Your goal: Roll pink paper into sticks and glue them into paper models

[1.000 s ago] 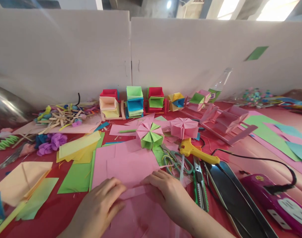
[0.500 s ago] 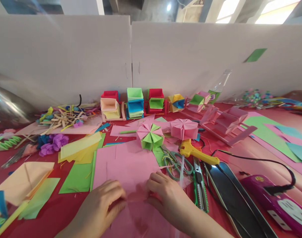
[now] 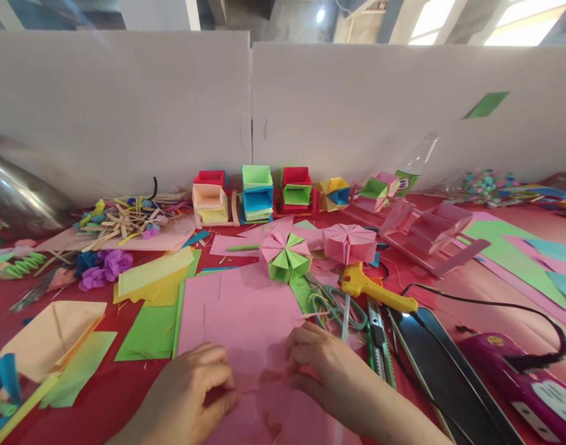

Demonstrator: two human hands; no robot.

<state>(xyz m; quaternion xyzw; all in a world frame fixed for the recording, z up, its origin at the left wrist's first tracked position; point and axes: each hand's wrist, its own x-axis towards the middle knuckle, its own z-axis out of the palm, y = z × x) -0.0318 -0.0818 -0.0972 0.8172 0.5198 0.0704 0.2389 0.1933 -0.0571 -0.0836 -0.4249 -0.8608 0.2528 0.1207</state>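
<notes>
Pink paper sheets [image 3: 250,309] lie in front of me on the red tabletop, one overlapping another. With thumb and fingers curled together, my left hand [image 3: 201,383] grips the pink paper at its left part. My right hand [image 3: 317,364] pinches the same paper on the right, level with the left hand. Between them a crease or edge runs across the paper. Just beyond the sheets sits a pink and green folded paper wheel [image 3: 285,256], with an all-pink wheel [image 3: 350,243] beside it. The fingertips' undersides are hidden.
Right of the paper lie scissors [image 3: 331,309], a yellow glue gun [image 3: 375,287], a green utility knife [image 3: 380,346], a phone [image 3: 443,371] and a purple power strip [image 3: 519,377] with its cable. Green paper [image 3: 148,330] is at left. Several folded-paper models [image 3: 257,198] line the white partition.
My right hand has shifted slightly right, widening the gap between my hands. The whole view has slid a little to the right. Both hands stay on the pink paper.
</notes>
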